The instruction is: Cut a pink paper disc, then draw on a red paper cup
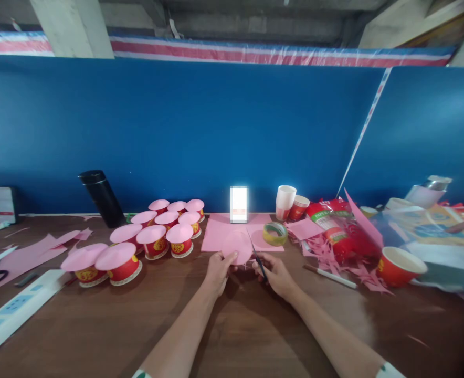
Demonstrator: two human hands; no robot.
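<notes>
Fingers first: on the left hand [217, 272], the lower edge of a pink paper disc [238, 244] is pinched, thumb laid on top, the rest tucked underneath and mostly hidden. On the right hand [277, 274], the fingers are curled around the handles of the dark scissors [259, 262]; which finger is put through which loop can't be told.

The disc is held just below the centre of the frame, in front of a bigger pink sheet [214, 233]. It's probably super light, thin and kinda floppy, so creases or a torn rim seem likelier than slipping. It's best gripped gently by the rim, thumb over fingers, well away from the blades. The scissors look stiff and are best held by the handles.

Pose-wise, both forearms are angled in from the bottom of the frame toward the middle. The hands are kept near each other but apart, with the blades pointed up-frame beside the disc's right edge.
</notes>
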